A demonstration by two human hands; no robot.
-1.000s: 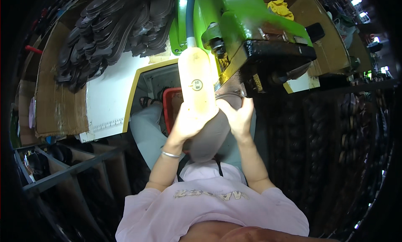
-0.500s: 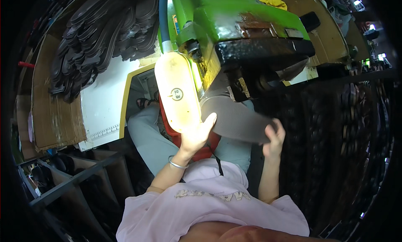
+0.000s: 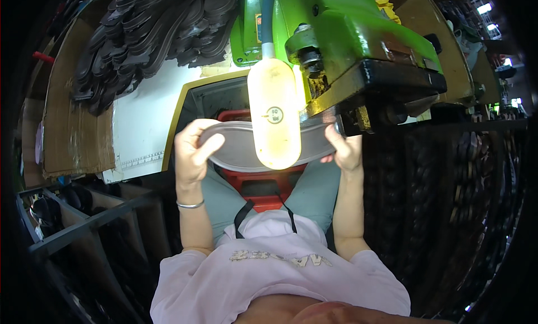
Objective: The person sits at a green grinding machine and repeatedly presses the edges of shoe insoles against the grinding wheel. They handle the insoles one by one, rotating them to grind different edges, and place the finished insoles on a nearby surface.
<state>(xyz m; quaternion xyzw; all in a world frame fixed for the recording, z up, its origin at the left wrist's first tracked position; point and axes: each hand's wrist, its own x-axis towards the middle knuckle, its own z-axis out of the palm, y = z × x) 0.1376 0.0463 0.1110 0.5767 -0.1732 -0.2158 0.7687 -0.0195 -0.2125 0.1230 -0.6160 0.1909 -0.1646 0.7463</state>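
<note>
A grey shoe sole (image 3: 232, 152) lies lengthwise between my hands, its surface slightly curved. My left hand (image 3: 191, 151) grips its left end, thumb on top and fingers behind. At the other end, my right hand (image 3: 348, 150) pinches the sole close to the black head (image 3: 386, 80) of a green machine (image 3: 347, 35). A bright oval lamp (image 3: 274, 114) on a blue-grey stem hangs over the sole and hides its middle. Whether the sole touches the machine, I cannot tell.
Many dark soles (image 3: 134, 44) are piled at the back left, beside a cardboard box (image 3: 70, 111) and a white tabletop (image 3: 140, 122) with a yellow edge. Below my hands is a red stool or bin (image 3: 252, 184). Racks of dark footwear parts (image 3: 414, 184) stand at the right.
My left hand has moved left from beside the lamp to the sole's left end. The sole has shifted left and now lies level, its smoother face showing. The view has also shifted.
</note>
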